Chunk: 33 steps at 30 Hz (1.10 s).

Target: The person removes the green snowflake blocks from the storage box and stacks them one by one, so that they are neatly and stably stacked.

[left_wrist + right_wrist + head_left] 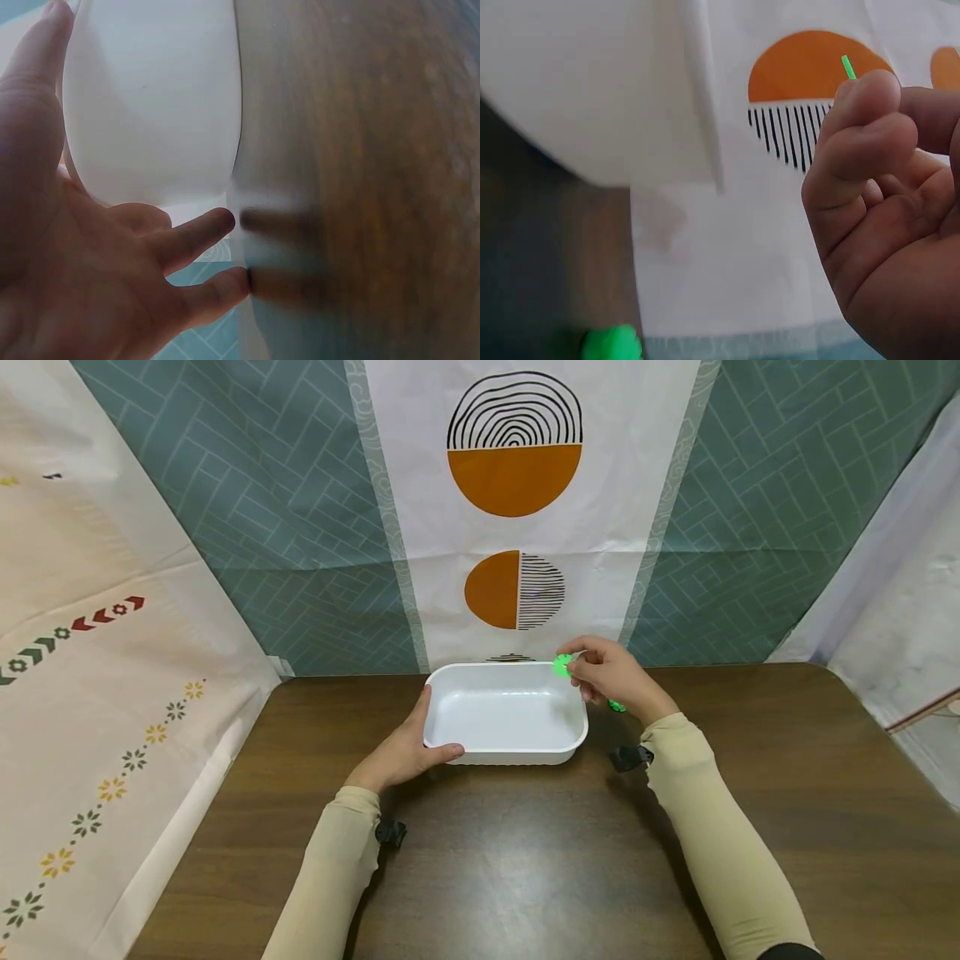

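A white rectangular tray [506, 706] stands near the table's far edge, with no pieces visible inside it. At its left end my left hand [401, 747] holds the near corner, thumb at the front rim and fingers along the side. Two fingers of that hand [97, 262] reach down toward the tabletop in the left wrist view. My right hand [611, 677] pinches a bright green notched disc [562, 665] over the tray's far right corner. Only the disc's thin edge [848, 67] shows in the right wrist view. Another green notched disc [617, 706] lies right of the tray, partly hidden by the hand.
The brown wooden table [510, 860] runs up to a teal and white patterned cloth [300, 527] hanging behind it. A cream printed cloth [90, 735] hangs at the left, and a pale cloth [892, 635] at the right.
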Each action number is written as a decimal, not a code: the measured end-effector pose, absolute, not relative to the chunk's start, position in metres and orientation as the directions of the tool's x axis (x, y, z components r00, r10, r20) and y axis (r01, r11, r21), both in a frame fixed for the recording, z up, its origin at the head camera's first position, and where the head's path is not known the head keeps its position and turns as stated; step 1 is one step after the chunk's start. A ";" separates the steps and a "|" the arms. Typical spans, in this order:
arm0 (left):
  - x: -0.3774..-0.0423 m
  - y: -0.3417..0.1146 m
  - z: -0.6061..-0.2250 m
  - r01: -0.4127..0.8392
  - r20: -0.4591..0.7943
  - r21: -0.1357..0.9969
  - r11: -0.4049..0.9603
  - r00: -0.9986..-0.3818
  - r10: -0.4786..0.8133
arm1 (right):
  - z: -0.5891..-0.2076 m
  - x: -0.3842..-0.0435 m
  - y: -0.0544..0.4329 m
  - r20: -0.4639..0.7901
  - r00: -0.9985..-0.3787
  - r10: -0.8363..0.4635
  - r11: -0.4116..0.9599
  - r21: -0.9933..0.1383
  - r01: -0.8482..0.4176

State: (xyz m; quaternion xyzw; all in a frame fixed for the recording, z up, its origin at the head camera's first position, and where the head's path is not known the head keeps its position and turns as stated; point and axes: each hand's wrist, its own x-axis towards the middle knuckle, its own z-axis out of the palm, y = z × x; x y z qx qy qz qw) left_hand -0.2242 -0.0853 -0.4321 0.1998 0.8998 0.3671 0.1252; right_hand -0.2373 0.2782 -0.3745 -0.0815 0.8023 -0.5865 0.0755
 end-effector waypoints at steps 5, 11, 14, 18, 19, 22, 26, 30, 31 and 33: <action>-0.224 -0.087 -0.433 0.258 -0.093 0.704 0.661 -0.890 0.447 | -0.383 -0.229 0.301 0.018 -0.988 -0.154 0.240 -0.969 -0.055; -0.222 -0.092 -0.433 0.257 -0.097 0.697 0.669 -0.891 0.443 | -0.392 -0.229 0.322 0.030 -0.998 -0.059 0.207 -0.977 -0.041; -0.221 -0.093 -0.434 0.253 -0.095 0.697 0.671 -0.895 0.437 | -0.396 -0.230 0.328 0.020 -0.999 -0.030 0.210 -0.977 -0.026; -0.222 -0.093 -0.435 0.250 -0.094 0.701 0.668 -0.896 0.434 | -0.402 -0.233 0.335 -0.010 -1.000 -0.028 0.230 -0.973 0.003; -0.222 -0.093 -0.435 0.252 -0.092 0.703 0.665 -0.895 0.437 | -0.403 -0.234 0.337 -0.020 -0.999 -0.033 0.239 -0.971 0.012; -0.223 -0.091 -0.435 0.260 -0.084 0.706 0.659 -0.892 0.443 | -0.407 -0.235 0.341 -0.071 -0.996 -0.052 0.267 -0.962 0.055; -0.225 -0.090 -0.436 0.268 -0.079 0.707 0.654 -0.890 0.450 | -0.410 -0.234 0.347 -0.144 -0.987 -0.076 0.304 -0.946 0.115; -0.226 -0.087 -0.435 0.268 -0.082 0.709 0.652 -0.887 0.454 | -0.413 -0.232 0.354 -0.187 -0.979 -0.083 0.314 -0.937 0.153; -0.226 -0.086 -0.435 0.265 -0.084 0.711 0.651 -0.888 0.452 | -0.414 -0.232 0.355 -0.192 -0.978 -0.082 0.313 -0.937 0.157; -0.226 -0.085 -0.435 0.262 -0.086 0.712 0.652 -0.888 0.451 | -0.415 -0.231 0.358 -0.201 -0.976 -0.085 0.313 -0.935 0.165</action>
